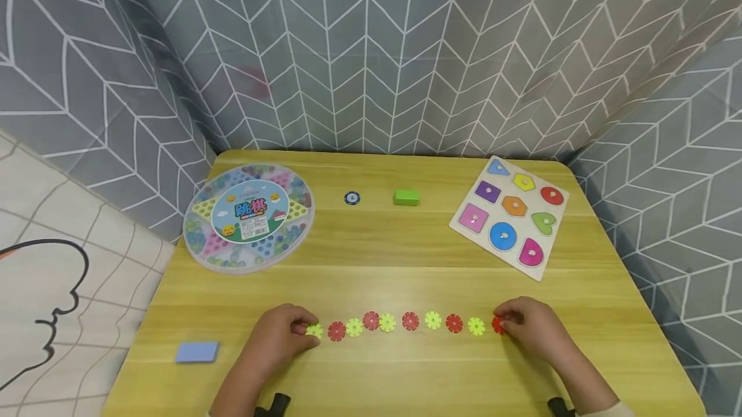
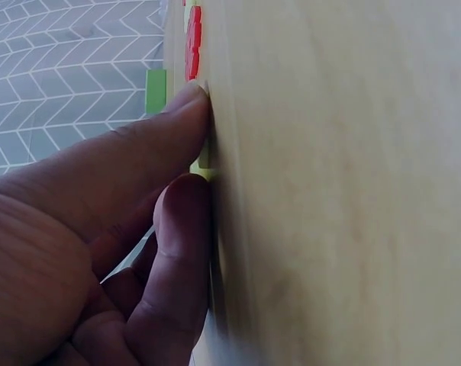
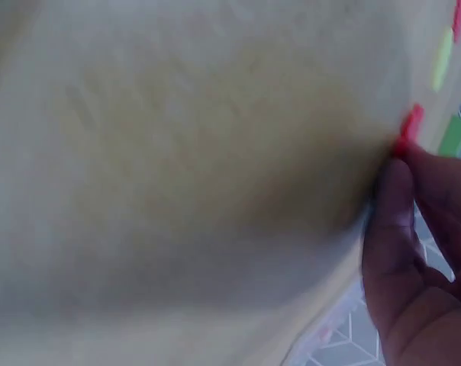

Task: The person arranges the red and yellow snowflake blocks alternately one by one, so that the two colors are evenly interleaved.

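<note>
A row of flower-shaped plastic discs, red and yellow-green by turns, runs across the near part of the table. At its left end my left hand (image 1: 282, 334) pinches a yellow-green flower disc (image 1: 314, 331) between thumb and fingers. A red disc (image 1: 337, 331) lies just right of it. My right hand (image 1: 533, 325) pinches the red flower disc (image 1: 497, 325) at the row's right end, its outer edge covered by the fingertips. Beside that one lies a yellow-green disc (image 1: 476, 326). In the middle, a yellow-green disc (image 1: 387, 322) overlaps a red disc (image 1: 371, 321); most others lie apart.
A round Chinese checkers box (image 1: 199, 246) stands back left, a wooden shape puzzle board (image 1: 485, 195) back right. Between them lie a blue-and-white chip (image 1: 351, 198) and a green block (image 1: 406, 197). A blue block (image 1: 197, 352) sits left of my left arm. Patterned curtain (image 1: 371, 49) hangs behind the table.
</note>
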The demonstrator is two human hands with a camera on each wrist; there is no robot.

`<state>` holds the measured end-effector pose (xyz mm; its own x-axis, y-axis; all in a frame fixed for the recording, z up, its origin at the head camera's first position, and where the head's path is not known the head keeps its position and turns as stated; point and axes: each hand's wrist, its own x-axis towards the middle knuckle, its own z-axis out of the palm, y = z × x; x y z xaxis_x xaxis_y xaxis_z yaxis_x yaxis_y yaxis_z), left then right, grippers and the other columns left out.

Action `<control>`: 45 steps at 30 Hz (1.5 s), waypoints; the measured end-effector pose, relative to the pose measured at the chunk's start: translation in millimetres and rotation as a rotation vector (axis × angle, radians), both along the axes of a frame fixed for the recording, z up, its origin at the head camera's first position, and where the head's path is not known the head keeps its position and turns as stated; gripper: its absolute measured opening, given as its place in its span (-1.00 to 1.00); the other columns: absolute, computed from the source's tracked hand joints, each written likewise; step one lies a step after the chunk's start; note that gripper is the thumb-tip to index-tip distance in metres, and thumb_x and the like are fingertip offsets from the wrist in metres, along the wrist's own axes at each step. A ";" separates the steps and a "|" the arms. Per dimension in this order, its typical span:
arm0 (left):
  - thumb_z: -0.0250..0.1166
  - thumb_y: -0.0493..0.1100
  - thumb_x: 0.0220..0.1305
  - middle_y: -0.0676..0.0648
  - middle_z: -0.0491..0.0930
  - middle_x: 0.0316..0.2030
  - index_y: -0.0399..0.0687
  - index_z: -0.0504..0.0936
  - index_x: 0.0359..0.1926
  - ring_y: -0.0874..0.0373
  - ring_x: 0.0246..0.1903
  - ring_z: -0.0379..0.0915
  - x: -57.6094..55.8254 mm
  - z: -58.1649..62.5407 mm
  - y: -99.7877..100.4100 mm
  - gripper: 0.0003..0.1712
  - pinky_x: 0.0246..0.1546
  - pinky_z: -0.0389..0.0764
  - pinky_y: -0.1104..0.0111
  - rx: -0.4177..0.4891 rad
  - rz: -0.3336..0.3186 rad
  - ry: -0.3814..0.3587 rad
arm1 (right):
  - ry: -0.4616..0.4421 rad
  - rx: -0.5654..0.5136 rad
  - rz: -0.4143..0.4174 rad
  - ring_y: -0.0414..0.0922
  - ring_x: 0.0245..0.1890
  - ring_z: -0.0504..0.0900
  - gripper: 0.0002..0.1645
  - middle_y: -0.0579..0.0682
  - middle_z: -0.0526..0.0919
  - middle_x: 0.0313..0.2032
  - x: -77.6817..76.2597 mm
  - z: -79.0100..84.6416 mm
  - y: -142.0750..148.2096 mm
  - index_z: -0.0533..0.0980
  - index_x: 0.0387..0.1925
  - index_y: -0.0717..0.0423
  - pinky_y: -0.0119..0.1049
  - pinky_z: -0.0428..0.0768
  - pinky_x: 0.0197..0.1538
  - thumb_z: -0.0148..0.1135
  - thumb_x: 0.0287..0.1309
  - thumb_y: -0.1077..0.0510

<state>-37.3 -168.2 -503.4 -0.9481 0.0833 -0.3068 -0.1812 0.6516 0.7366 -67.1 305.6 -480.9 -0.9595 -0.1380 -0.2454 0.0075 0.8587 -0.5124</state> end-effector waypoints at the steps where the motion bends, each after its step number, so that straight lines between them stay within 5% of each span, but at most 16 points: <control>1: 0.67 -0.24 0.00 0.12 0.64 -0.31 0.01 0.81 -0.20 0.24 -0.32 0.52 0.1 0.0 0.2 -0.70 -0.23 0.62 0.28 0.002 -0.002 0.001 | 0.015 0.013 0.010 -0.12 -0.27 0.61 -0.85 -0.07 0.67 -0.30 0.4 0.3 -0.8 0.72 -0.25 0.14 -0.08 0.65 -0.12 0.46 0.14 0.38; 5: 0.67 -0.25 -0.01 0.12 0.63 -0.32 0.01 0.81 -0.21 0.24 -0.33 0.51 0.6 0.8 0.9 -0.70 -0.24 0.62 0.29 0.002 0.001 0.012 | 0.112 0.063 0.038 -0.14 -0.34 0.54 -0.88 -0.09 0.61 -0.33 -1.5 6.6 -15.1 0.70 -0.26 0.14 -0.16 0.59 -0.24 0.43 0.16 0.35; 9: 0.67 -0.27 -0.01 0.12 0.62 -0.34 0.02 0.81 -0.22 0.24 -0.34 0.50 1.6 1.9 0.6 -0.70 -0.25 0.61 0.30 -0.006 0.005 0.014 | 0.255 0.077 0.118 -0.06 -0.22 0.52 -0.82 -0.08 0.58 -0.22 1.9 13.4 -61.0 0.74 -0.14 0.08 -0.08 0.57 -0.16 0.44 0.20 0.23; 14: 0.66 -0.27 0.00 0.13 0.62 -0.34 0.02 0.81 -0.23 0.24 -0.34 0.50 2.9 1.2 0.8 -0.72 -0.25 0.61 0.29 -0.006 0.007 0.008 | 0.318 0.100 0.423 0.08 0.14 0.42 -0.51 0.03 0.52 0.11 18.7 0.4 -126.4 0.67 0.18 -0.09 0.12 0.47 0.12 0.45 0.25 -0.11; 18: 0.66 -0.26 -0.01 0.13 0.62 -0.34 0.02 0.81 -0.22 0.24 -0.33 0.49 4.7 -2.1 1.3 -0.71 -0.25 0.60 0.30 0.003 0.004 0.009 | 0.337 0.180 0.552 0.18 0.33 0.30 -0.40 0.13 0.38 0.36 27.9 -11.9 -146.0 0.61 0.26 -0.17 0.26 0.36 0.21 0.35 0.28 -0.29; 28: 0.66 -0.27 0.00 0.12 0.60 -0.34 0.02 0.80 -0.23 0.23 -0.33 0.49 5.9 0.8 2.4 -0.71 -0.25 0.60 0.29 0.001 0.011 0.014 | 0.295 0.209 0.538 0.22 0.38 0.26 -0.35 0.15 0.35 0.39 30.8 -10.8 -145.0 0.57 0.30 -0.15 0.31 0.31 0.26 0.33 0.29 -0.30; 36: 0.65 -0.26 0.03 0.11 0.60 -0.33 0.02 0.80 -0.21 0.22 -0.33 0.48 5.0 3.0 1.3 -0.72 -0.24 0.60 0.27 -0.011 -0.005 0.008 | 0.336 0.089 0.354 0.18 0.34 0.33 -0.40 0.14 0.45 0.29 22.1 5.0 -130.9 0.61 0.23 -0.03 0.34 0.33 0.26 0.46 0.23 -0.16; 45: 0.66 -0.19 0.04 0.12 0.60 -0.33 0.02 0.81 -0.18 0.24 -0.33 0.49 3.1 4.0 -2.7 -0.70 -0.24 0.61 0.28 -0.002 -0.006 0.018 | 0.246 0.091 0.440 0.23 0.41 0.23 -0.32 0.14 0.36 0.38 23.0 5.7 -129.4 0.55 0.31 -0.05 0.41 0.25 0.29 0.40 0.27 -0.23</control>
<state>-34.2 -170.9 -499.5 -0.9531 0.0883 -0.2894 -0.1637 0.6541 0.7385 -44.1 176.2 -475.2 -0.8463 -0.5304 -0.0494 -0.4760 0.7947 -0.3767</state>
